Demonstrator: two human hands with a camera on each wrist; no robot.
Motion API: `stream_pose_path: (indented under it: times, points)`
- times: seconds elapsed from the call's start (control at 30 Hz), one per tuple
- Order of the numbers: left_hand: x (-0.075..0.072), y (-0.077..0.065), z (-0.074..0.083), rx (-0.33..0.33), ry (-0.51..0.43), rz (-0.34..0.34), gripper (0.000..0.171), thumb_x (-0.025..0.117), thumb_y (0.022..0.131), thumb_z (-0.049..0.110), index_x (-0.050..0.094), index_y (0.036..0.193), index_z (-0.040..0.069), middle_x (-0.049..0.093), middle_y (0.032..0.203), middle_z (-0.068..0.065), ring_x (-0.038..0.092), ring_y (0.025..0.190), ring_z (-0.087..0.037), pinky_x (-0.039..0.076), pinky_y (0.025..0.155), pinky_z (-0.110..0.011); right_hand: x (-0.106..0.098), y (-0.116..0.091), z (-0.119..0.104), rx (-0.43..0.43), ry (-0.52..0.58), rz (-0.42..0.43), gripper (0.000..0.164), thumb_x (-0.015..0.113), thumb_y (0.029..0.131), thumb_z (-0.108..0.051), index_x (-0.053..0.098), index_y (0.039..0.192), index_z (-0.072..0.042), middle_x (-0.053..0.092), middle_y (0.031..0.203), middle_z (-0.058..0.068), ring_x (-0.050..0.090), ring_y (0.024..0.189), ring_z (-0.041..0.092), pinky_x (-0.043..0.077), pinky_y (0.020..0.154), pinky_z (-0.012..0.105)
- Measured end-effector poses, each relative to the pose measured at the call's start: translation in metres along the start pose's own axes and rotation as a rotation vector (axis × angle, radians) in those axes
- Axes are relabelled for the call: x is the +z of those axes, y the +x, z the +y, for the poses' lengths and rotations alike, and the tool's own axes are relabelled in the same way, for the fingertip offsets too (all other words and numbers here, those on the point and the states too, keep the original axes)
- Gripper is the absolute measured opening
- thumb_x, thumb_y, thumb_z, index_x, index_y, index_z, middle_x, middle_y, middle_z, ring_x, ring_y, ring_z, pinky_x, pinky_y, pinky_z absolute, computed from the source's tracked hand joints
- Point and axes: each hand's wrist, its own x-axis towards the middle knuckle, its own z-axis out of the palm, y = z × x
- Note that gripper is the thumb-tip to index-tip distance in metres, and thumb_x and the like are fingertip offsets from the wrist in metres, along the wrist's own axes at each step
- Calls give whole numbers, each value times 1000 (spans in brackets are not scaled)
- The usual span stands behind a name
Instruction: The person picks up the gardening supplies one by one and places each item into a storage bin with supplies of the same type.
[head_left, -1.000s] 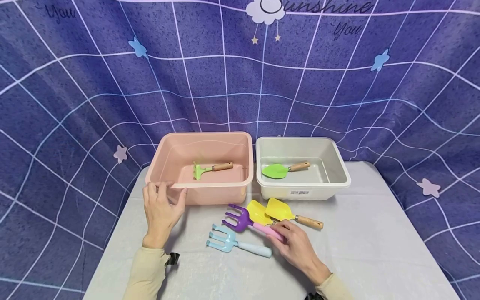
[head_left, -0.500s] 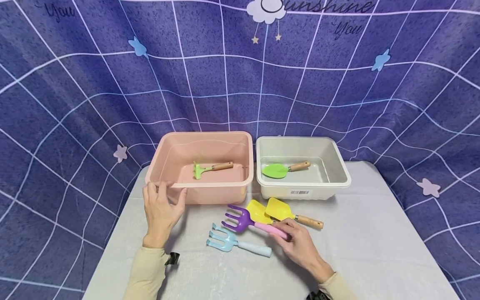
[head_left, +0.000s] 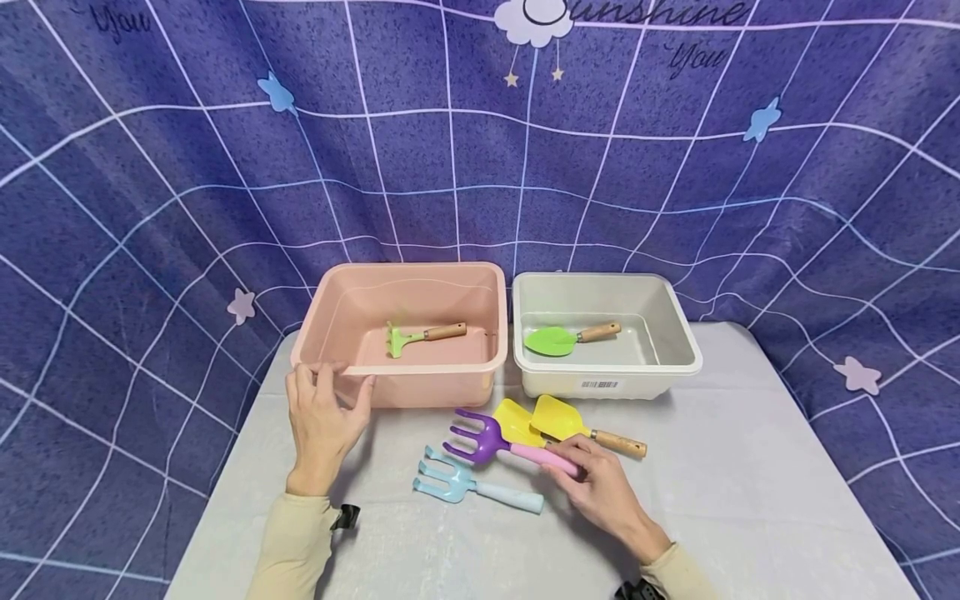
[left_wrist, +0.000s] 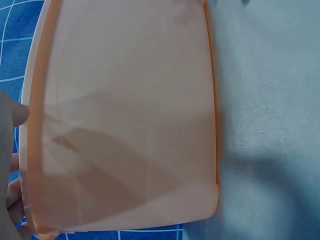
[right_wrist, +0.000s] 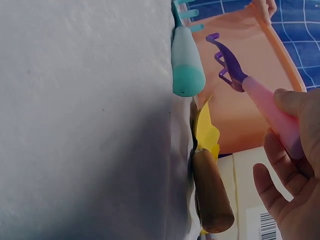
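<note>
At the front left of the pink bin (head_left: 427, 388), my left hand (head_left: 322, 425) holds the rim, fingers over the top and thumb on the near side. My right hand (head_left: 600, 492) grips a purple hand fork (head_left: 486, 439) by its pink handle (right_wrist: 270, 110). In the right wrist view the fork is raised off the tabletop, tines pointing at the pink bin. Just nearer to me lies a light blue hand fork (head_left: 506, 497). Behind the purple one are two yellow shovels, a right one (head_left: 558, 419) and a left one (head_left: 516, 423), whose handle is mostly hidden.
Beside the pink bin stands a white bin (head_left: 645, 383) with a barcode label. A small green rake (head_left: 444, 332) lies in the pink bin, a green trowel (head_left: 551, 342) in the white one. A blue patterned curtain (head_left: 480, 150) hangs behind the table (head_left: 750, 500).
My right hand has shifted slightly to the right, carrying the purple hand fork with it. The left hand has stayed on the pink bin's rim.
</note>
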Motion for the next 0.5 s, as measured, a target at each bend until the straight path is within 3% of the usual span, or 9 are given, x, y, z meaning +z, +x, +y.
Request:
stream_pose_path:
  times: [0.5]
  points:
    - [-1, -2, 0, -11, -13, -4, 47, 79, 84, 37, 68, 107, -3, 52, 101, -25, 46, 98, -50, 37, 83, -55, -4, 3, -3, 1, 79, -9, 29, 89, 83, -8, 83, 111, -6, 74, 98, -6, 60, 82, 1, 47, 67, 12]
